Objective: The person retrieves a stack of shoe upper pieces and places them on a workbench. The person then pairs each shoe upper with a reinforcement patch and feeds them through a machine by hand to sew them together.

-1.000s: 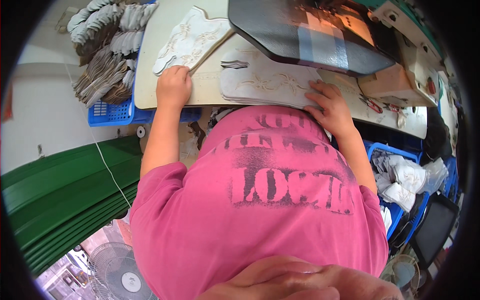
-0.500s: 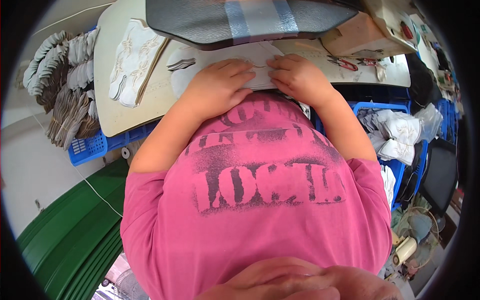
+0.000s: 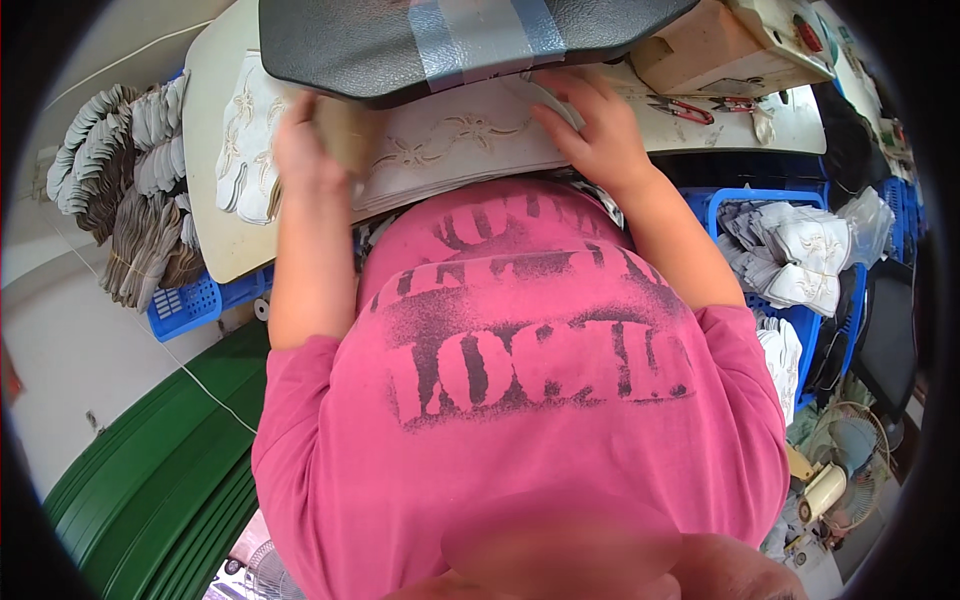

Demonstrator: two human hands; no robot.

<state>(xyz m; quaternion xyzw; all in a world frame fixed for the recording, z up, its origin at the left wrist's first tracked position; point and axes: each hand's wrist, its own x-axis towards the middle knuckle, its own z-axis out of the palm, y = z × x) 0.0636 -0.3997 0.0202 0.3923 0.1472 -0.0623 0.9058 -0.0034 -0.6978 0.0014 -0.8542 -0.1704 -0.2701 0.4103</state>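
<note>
White cloth pieces with tan flower embroidery point(image 3: 450, 140) lie in a low stack in front of me, under the edge of a black padded cover point(image 3: 350, 50). My left hand point(image 3: 308, 150), blurred by motion, is at the stack's left end. It appears closed on a smeared tan piece of cloth point(image 3: 350, 135), whose shape I cannot make out. At the stack's right end my right hand point(image 3: 600, 125) has thumb and fingers apart, some fingertips close under the cover. Left of my left hand lies another pile of embroidered white pieces point(image 3: 235, 150).
Bundled grey and brown gloves point(image 3: 115, 140) stand beyond the table's left edge, by a blue basket point(image 3: 185, 305). Red-handled snips point(image 3: 685, 110) lie at the right, near a beige machine housing point(image 3: 700, 60). A blue crate point(image 3: 715, 205) at my right holds white embroidered pieces point(image 3: 800, 255).
My hands have moved apart from the middle of the stack, the left one to the left with the tan piece. The embroidery on the stack now shows.
</note>
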